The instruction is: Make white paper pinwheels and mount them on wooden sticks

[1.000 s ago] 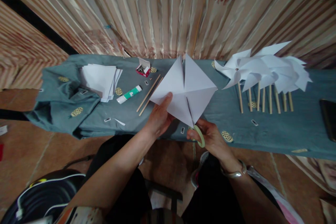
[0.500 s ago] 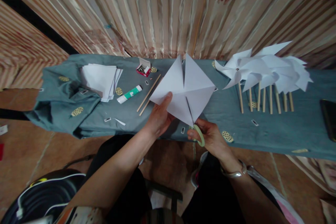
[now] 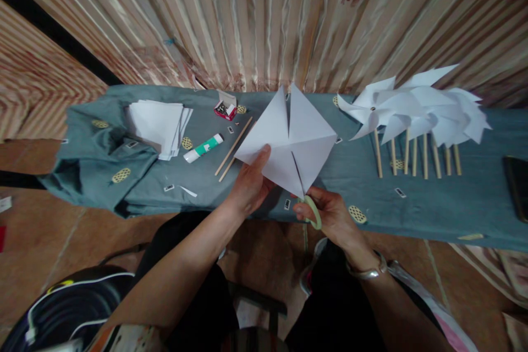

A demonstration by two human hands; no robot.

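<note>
A square sheet of white paper (image 3: 305, 121), turned cornerwise and creased, is pinched near its left corner by my left hand (image 3: 251, 181), thumb on top. One slit runs inward from its far corner and another from its near corner. My right hand (image 3: 325, 209) is closed on the handles of light green scissors (image 3: 315, 213). The blades lie at the near slit, mostly hidden by the paper. Two wooden sticks (image 3: 233, 146) lie beside the sheet, partly under it. Left of them is a glue stick (image 3: 204, 148), with a small red box of metal pins (image 3: 225, 107) behind.
White paper sheets (image 3: 154, 124) are stacked at the left of the cloth-covered table (image 3: 330, 165). Several white paper pinwheels (image 3: 412, 107) on wooden sticks lie overlapping at the right. A dark phone-like object (image 3: 517, 184) sits at the right edge. A pleated curtain (image 3: 264, 22) hangs behind.
Almost nothing differs. The paper and the right hand with the scissors have shifted very slightly; both hands keep their hold.
</note>
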